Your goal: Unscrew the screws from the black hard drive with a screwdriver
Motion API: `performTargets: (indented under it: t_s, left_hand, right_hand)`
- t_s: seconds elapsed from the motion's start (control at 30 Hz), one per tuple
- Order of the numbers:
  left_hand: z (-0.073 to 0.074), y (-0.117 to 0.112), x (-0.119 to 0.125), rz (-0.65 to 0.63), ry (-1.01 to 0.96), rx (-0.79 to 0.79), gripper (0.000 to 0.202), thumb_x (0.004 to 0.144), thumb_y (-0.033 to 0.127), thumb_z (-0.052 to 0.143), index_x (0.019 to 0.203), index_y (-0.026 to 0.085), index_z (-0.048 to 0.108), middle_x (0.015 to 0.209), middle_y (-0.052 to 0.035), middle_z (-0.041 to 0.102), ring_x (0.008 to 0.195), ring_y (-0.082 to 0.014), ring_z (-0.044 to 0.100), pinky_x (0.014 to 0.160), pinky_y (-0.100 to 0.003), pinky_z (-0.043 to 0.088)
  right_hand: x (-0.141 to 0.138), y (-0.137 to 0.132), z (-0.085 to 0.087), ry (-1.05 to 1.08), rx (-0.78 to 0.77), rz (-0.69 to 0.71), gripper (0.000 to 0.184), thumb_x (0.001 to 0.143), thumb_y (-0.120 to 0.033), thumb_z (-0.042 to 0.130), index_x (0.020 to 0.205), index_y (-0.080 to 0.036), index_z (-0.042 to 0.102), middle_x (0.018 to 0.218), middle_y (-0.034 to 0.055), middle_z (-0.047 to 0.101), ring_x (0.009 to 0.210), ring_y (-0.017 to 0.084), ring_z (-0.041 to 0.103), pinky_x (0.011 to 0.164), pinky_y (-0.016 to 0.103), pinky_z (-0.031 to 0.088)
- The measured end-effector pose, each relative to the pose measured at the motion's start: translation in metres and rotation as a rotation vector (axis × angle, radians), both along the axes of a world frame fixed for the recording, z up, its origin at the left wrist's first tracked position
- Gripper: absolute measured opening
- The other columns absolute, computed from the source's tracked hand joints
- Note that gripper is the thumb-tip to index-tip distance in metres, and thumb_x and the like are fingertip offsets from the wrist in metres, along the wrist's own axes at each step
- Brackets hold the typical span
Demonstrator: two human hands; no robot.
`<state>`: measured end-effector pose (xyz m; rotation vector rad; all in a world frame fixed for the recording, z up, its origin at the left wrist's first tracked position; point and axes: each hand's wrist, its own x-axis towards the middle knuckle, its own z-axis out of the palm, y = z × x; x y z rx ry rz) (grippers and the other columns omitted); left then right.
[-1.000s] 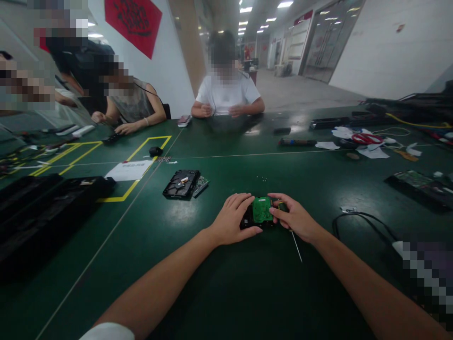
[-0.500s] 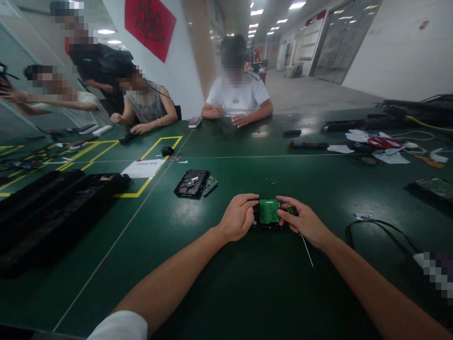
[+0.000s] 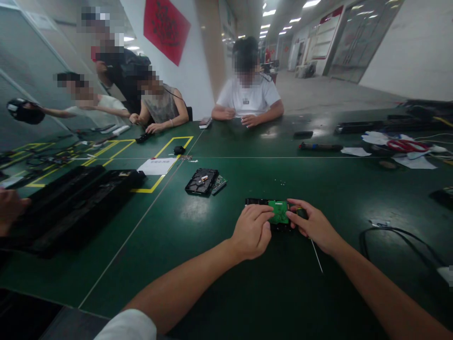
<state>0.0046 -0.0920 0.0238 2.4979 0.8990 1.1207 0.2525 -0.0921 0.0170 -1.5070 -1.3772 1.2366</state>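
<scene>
A black hard drive (image 3: 252, 201) with a green circuit board (image 3: 279, 210) on its face lies on the table in front of me. Across the drive's left part stretches my left hand (image 3: 252, 230), open, its fingertips at the board's left edge. My right hand (image 3: 313, 226) is closed around the dark handle of a screwdriver (image 3: 317, 256), whose thin shaft points down toward me. Thumb and forefinger of that hand also touch the board's right edge. The left hand covers part of the drive.
Another hard drive (image 3: 201, 181) lies further off, with a loose circuit board (image 3: 219, 185) beside it. Tiny screws (image 3: 279, 182) are scattered beyond my hands. Long black housings (image 3: 88, 203) stand at left, a cable (image 3: 392, 229) at right. Several people sit or stand across the table (image 3: 170, 278).
My left hand has shifted from gripping the drive's left end to lying over it, fingers at the board. The right hand keeps the screwdriver. My view has turned slightly left.
</scene>
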Motion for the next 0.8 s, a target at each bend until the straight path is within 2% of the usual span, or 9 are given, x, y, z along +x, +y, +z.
performTargets:
  t_s: [0.07, 0.17, 0.3, 0.5, 0.7, 0.8]
  left_hand:
    - [0.0, 0.0, 0.006, 0.002, 0.063, 0.012, 0.04, 0.097, 0.027, 0.049, 0.132, 0.013, 0.061, 0.132, -0.016, 0.067, 0.124, -0.0289, 0.061, 0.11, -0.051, 0.049]
    - [-0.002, 0.0, 0.018, 0.023, 0.206, 0.038, 0.041, 0.097, 0.035, 0.053, 0.132, 0.015, 0.06, 0.135, -0.0159, 0.064, 0.128, -0.0321, 0.057, 0.113, -0.052, 0.047]
    - [-0.006, -0.002, 0.031, -0.003, 0.343, 0.067, 0.047, 0.098, 0.035, 0.054, 0.139, 0.011, 0.056, 0.14, -0.0177, 0.059, 0.133, -0.0343, 0.053, 0.117, -0.052, 0.043]
    - [-0.007, 0.003, 0.03, -0.047, 0.395, 0.065, 0.047, 0.1, 0.034, 0.05, 0.142, 0.012, 0.054, 0.142, -0.0182, 0.059, 0.135, -0.0341, 0.053, 0.117, -0.053, 0.044]
    - [-0.007, 0.003, 0.027, -0.056, 0.417, 0.098, 0.05, 0.1, 0.033, 0.049, 0.143, 0.007, 0.053, 0.143, -0.02, 0.059, 0.136, -0.0351, 0.052, 0.12, -0.051, 0.042]
    - [-0.007, 0.002, 0.027, -0.051, 0.423, 0.089, 0.049, 0.1, 0.033, 0.05, 0.143, 0.008, 0.053, 0.144, -0.0199, 0.058, 0.137, -0.0349, 0.051, 0.119, -0.051, 0.042]
  right_hand:
    - [-0.002, 0.0, 0.001, 0.01, 0.002, -0.018, 0.067, 0.09, -0.05, 0.074, 0.147, -0.022, 0.053, 0.09, 0.004, 0.068, 0.047, 0.008, 0.048, 0.042, 0.024, 0.034]
    - [-0.004, 0.0, 0.003, 0.025, -0.003, -0.025, 0.07, 0.087, -0.052, 0.076, 0.145, -0.021, 0.055, 0.087, 0.0035, 0.067, 0.047, 0.009, 0.048, 0.042, 0.024, 0.034]
    - [-0.006, 0.0, 0.005, -0.008, -0.001, -0.037, 0.069, 0.085, -0.053, 0.076, 0.142, -0.019, 0.057, 0.083, 0.0024, 0.066, 0.047, 0.01, 0.049, 0.042, 0.025, 0.034]
    - [-0.007, -0.001, 0.003, -0.039, 0.017, -0.05, 0.067, 0.085, -0.053, 0.074, 0.141, -0.02, 0.057, 0.074, -0.0005, 0.064, 0.045, 0.011, 0.048, 0.041, 0.026, 0.035]
    - [-0.008, 0.0, 0.005, -0.087, 0.01, -0.056, 0.068, 0.084, -0.055, 0.074, 0.14, -0.02, 0.058, 0.078, 0.0011, 0.065, 0.047, 0.012, 0.051, 0.041, 0.027, 0.038]
    - [-0.01, 0.0, 0.003, -0.11, 0.026, -0.049, 0.065, 0.086, -0.054, 0.073, 0.14, -0.02, 0.058, 0.077, 0.0007, 0.065, 0.046, 0.012, 0.052, 0.041, 0.027, 0.038]
